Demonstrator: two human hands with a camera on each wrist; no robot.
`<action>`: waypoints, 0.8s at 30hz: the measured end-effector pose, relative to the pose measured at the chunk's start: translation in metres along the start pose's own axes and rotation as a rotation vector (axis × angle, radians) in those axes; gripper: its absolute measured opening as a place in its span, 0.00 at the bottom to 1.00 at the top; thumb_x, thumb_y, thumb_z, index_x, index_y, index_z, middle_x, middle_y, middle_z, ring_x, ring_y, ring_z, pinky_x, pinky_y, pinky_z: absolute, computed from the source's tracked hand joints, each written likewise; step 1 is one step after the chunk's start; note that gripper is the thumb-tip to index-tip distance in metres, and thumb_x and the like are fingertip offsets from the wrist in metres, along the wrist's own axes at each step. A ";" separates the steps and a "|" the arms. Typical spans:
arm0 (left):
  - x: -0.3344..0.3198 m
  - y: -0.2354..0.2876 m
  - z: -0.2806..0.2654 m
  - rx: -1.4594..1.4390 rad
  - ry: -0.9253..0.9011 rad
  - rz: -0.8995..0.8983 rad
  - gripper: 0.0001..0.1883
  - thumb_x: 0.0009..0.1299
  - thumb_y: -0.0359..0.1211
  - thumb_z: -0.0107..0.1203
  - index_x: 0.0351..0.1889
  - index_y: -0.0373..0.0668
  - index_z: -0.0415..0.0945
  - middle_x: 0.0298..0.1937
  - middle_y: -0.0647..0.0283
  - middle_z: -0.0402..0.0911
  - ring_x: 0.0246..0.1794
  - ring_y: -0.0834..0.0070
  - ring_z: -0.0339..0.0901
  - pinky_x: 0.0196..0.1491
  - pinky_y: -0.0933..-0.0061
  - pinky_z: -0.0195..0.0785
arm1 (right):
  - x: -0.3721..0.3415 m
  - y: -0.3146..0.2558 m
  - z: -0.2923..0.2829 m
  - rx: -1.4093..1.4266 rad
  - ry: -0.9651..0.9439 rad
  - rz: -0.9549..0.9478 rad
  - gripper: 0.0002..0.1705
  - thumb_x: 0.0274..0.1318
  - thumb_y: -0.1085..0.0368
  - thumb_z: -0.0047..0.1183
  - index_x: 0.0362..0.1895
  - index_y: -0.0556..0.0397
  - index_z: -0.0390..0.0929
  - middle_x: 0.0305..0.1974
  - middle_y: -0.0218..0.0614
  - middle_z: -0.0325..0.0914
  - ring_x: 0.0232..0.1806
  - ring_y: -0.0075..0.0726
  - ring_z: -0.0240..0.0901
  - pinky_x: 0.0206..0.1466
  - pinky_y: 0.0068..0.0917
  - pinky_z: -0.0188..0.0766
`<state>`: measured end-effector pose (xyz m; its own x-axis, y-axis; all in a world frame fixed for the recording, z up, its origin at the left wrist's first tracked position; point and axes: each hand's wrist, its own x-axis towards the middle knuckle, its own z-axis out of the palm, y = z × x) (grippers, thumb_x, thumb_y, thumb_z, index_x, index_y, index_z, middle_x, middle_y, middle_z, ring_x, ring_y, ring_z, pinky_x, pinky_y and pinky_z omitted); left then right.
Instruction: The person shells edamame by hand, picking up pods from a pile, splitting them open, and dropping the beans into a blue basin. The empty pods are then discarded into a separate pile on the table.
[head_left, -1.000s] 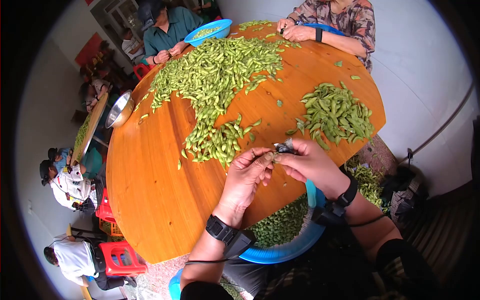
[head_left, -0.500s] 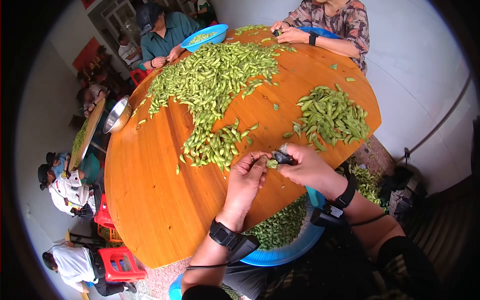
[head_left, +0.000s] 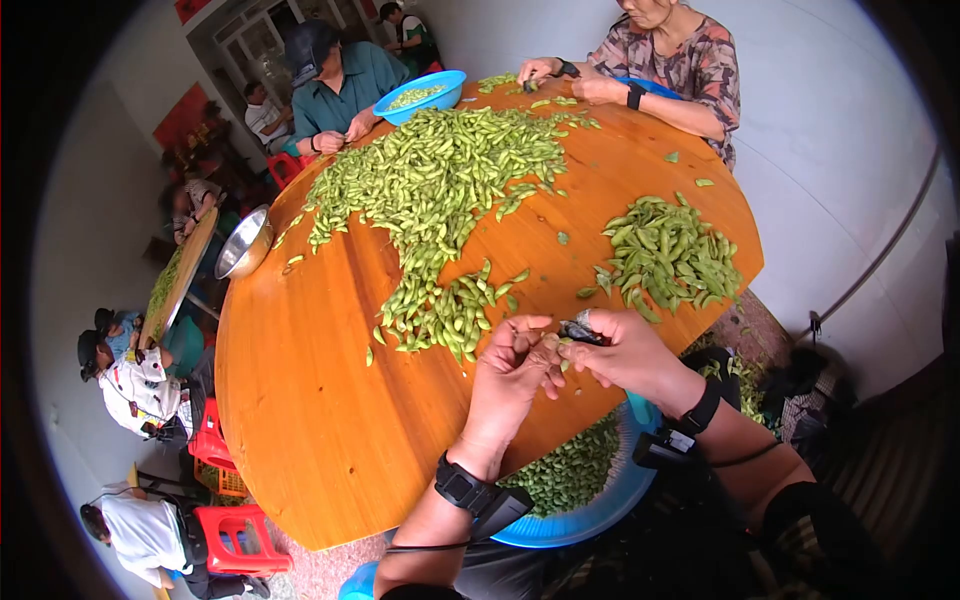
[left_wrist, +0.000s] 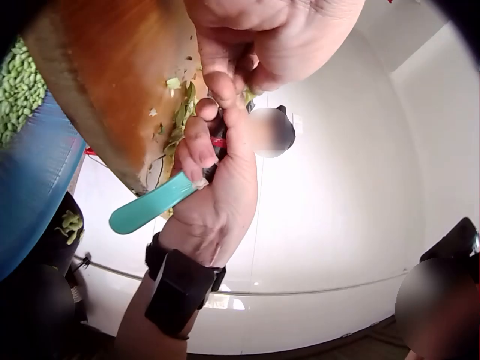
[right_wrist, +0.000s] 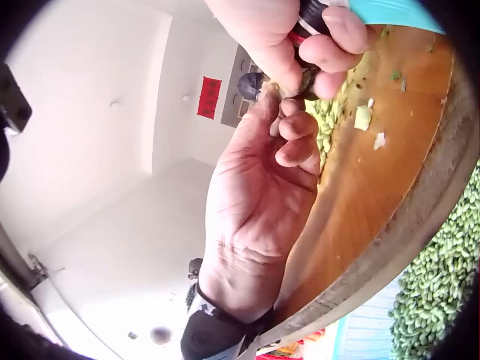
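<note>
My left hand [head_left: 505, 385] and right hand [head_left: 640, 350] meet fingertip to fingertip over the near table edge. Between them a small piece of green soybean pod [head_left: 565, 364] shows, pinched by the left thumb and fingers. The right hand's curled fingers grip a tool with a teal handle [left_wrist: 154, 204], which sticks out past the palm; its dark working end is mostly hidden by the fingers. Below the hands, a blue basin [head_left: 590, 518] contains shelled green beans [head_left: 565, 470]. Nearest on the table are a heap of pods [head_left: 440, 310] and a second heap [head_left: 675, 250] to the right.
The wooden table [head_left: 300, 420] carries a large pod pile [head_left: 430, 160] farther back. Two people sit across it, one beside a blue bowl [head_left: 425, 98]. A metal bowl [head_left: 245, 245] is at the left edge. Red stools [head_left: 240, 535] stand left; pods lie on the floor at right.
The pale green pod piece between my fingertips has become mostly covered as my hands closed together. The person across at right has moved a hand toward the pods. The head view has shifted slightly.
</note>
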<state>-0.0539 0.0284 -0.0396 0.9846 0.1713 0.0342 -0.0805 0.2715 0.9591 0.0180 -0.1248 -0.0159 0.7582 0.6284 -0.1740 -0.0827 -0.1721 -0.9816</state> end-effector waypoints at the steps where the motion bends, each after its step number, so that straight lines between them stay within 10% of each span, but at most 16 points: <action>1: 0.001 0.000 -0.002 -0.033 0.002 -0.011 0.06 0.74 0.31 0.50 0.42 0.39 0.75 0.29 0.67 0.77 0.22 0.83 0.74 0.23 0.84 0.66 | 0.001 0.003 0.001 -0.026 -0.005 -0.059 0.10 0.54 0.68 0.59 0.29 0.60 0.72 0.22 0.25 0.68 0.25 0.17 0.60 0.27 0.21 0.60; 12: -0.002 0.001 -0.006 0.236 -0.065 0.021 0.08 0.74 0.33 0.51 0.38 0.38 0.74 0.26 0.70 0.75 0.19 0.87 0.67 0.20 0.86 0.60 | 0.006 0.001 -0.007 -0.179 -0.098 -0.350 0.09 0.54 0.72 0.55 0.26 0.57 0.67 0.20 0.21 0.60 0.25 0.13 0.54 0.25 0.21 0.55; 24: -0.005 -0.011 -0.005 0.430 -0.054 0.059 0.10 0.78 0.35 0.43 0.39 0.38 0.69 0.18 0.75 0.65 0.15 0.88 0.59 0.18 0.84 0.52 | 0.000 -0.012 -0.011 0.007 -0.242 -0.055 0.08 0.58 0.67 0.55 0.30 0.55 0.70 0.21 0.21 0.65 0.24 0.12 0.59 0.25 0.17 0.57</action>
<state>-0.0588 0.0292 -0.0513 0.9878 0.1220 0.0964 -0.0766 -0.1583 0.9844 0.0255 -0.1311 -0.0036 0.5850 0.8000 -0.1332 -0.0508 -0.1278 -0.9905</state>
